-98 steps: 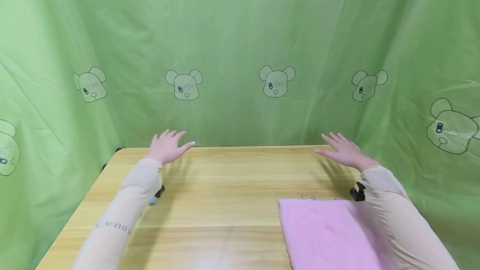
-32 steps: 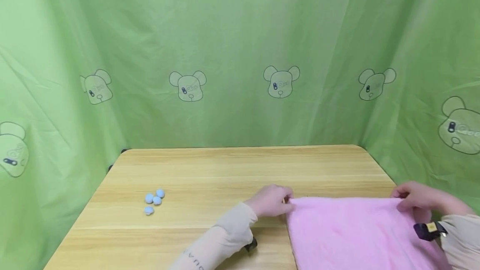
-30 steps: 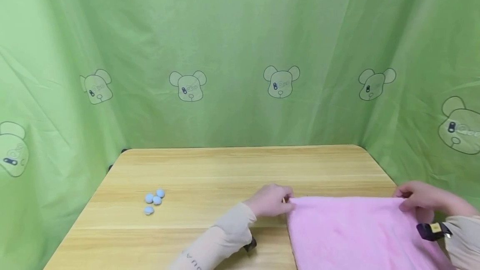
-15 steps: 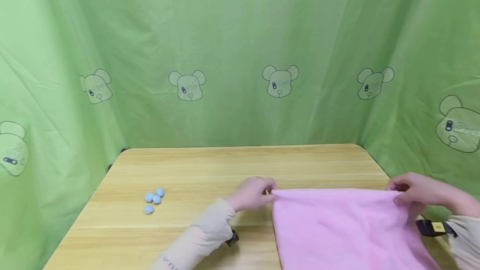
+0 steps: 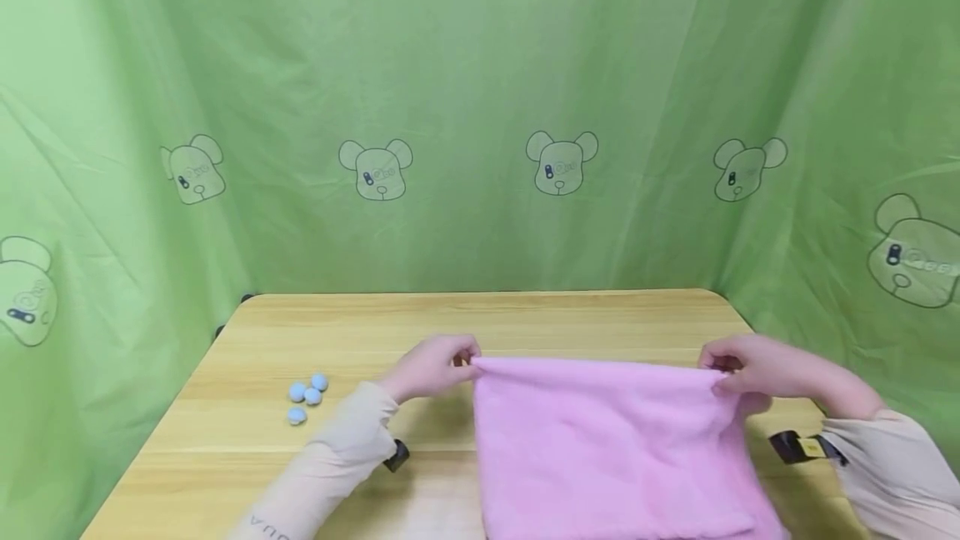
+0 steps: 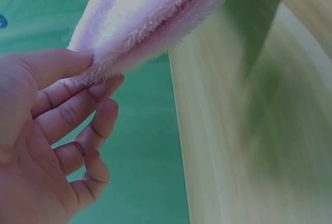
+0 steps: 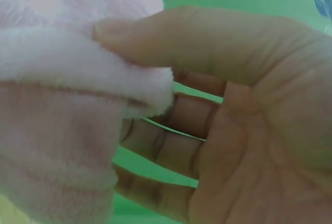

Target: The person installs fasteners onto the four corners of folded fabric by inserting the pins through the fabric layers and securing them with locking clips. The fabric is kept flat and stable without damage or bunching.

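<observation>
A fluffy pink towel (image 5: 607, 448) hangs stretched between both hands in the head view, its far edge held up over the table. My left hand (image 5: 431, 369) pinches its left corner between thumb and fingers. In the left wrist view the folded layers of the towel (image 6: 155, 22) spread away from that pinch, and the other fingers curl loosely below. At the opposite corner my right hand (image 5: 776, 372) pinches the edge. The right wrist view shows the thumb (image 7: 155, 37) pressed on a thick fold, the remaining fingers behind it.
Several small light-blue rounded pieces (image 5: 297, 392) lie on the left part of the wooden table (image 5: 480, 323). A green curtain (image 5: 465, 65) with bear-head prints encloses the table at the back and sides. Dark wrist mounts (image 5: 396, 455) sit under both sleeves.
Both hands were spread empty over the table, then gripped the towel's far corners. Since then they have carried it left and slightly up. The blue pieces have stayed put.
</observation>
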Motion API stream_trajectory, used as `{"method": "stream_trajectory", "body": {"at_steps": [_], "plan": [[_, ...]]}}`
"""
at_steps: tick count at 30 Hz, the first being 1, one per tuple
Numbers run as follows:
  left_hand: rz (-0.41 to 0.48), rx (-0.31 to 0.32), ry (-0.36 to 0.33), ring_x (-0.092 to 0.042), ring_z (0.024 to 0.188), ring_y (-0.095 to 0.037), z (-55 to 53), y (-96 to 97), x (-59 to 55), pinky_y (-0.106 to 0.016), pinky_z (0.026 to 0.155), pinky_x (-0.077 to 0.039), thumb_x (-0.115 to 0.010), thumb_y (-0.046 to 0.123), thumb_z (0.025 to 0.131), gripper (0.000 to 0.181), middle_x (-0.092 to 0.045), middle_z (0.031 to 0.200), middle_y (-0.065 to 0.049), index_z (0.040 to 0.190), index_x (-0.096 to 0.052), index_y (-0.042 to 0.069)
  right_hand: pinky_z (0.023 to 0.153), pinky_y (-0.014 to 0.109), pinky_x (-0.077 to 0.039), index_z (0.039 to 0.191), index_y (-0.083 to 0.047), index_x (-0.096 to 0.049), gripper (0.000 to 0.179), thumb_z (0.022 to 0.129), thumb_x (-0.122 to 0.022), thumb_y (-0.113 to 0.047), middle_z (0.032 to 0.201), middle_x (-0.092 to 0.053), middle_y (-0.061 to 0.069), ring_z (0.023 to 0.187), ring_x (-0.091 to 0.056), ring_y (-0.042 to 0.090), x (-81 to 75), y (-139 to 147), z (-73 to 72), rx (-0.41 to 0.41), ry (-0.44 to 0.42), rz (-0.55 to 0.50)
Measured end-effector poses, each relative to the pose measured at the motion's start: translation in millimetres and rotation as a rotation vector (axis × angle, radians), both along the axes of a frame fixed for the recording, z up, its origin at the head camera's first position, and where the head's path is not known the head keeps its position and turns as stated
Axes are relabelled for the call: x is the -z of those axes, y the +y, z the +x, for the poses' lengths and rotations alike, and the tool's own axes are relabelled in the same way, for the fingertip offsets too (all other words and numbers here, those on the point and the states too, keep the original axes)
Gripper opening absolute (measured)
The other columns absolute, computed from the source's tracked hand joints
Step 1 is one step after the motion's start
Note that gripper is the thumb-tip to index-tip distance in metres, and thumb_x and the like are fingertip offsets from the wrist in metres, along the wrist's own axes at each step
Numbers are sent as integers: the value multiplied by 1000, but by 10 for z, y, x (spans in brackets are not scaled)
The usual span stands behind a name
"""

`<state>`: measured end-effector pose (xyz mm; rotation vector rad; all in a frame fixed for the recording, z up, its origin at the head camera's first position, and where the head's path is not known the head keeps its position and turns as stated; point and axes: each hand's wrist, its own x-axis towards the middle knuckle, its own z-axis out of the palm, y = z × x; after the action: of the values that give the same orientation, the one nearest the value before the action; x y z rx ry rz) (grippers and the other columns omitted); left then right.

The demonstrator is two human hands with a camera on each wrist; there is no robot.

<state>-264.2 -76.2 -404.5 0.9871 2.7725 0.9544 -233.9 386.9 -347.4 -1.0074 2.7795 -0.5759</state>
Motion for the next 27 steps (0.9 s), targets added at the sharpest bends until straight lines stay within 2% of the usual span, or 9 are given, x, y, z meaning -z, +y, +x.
{"method": "stream_trajectory", "body": {"at_steps": [6,11,17,21,27], "plan": [[27,8,20,-54,72,-5,-4,-379,-23,-21,64,-47,-67,22,90,7,-65,82,5,90,-63,16,59,20,-37,85,-20,-61,13,81,-71,-13,76,-53,-16,69,-43,-5,-81,-381,-40,-7,-25,16],[31,-15,19,-55,75,-6,19,-651,-71,-22,67,-47,-67,23,91,7,-64,83,6,90,-63,17,59,20,-40,85,-16,-61,10,82,-69,-11,74,-52,-12,67,-44,-2,-122,-653,-93,-13,-61,24],[14,-77,27,-57,80,-6,32,-928,-123,-24,72,-48,-67,22,91,5,-65,85,7,92,-64,18,64,21,-42,85,-19,-61,10,83,-68,-12,77,-55,-13,71,-46,-1,-110,-914,-140,-37,-47,42],[13,-109,38,-59,83,-8,44,-1105,-200,-31,76,-50,-67,21,91,5,-67,87,5,92,-64,17,66,22,-44,86,-20,-62,12,83,-68,-11,78,-57,-12,72,-48,0,-109,-1098,-166,-50,-32,38],[15,-164,6,-60,86,-11,52,-1336,-280,-31,77,-50,-65,21,92,4,-67,90,4,94,-64,17,67,22,-47,88,-17,-63,10,84,-68,-9,79,-59,-11,73,-50,1,-113,-1342,-219,-75,-8,13]]}}
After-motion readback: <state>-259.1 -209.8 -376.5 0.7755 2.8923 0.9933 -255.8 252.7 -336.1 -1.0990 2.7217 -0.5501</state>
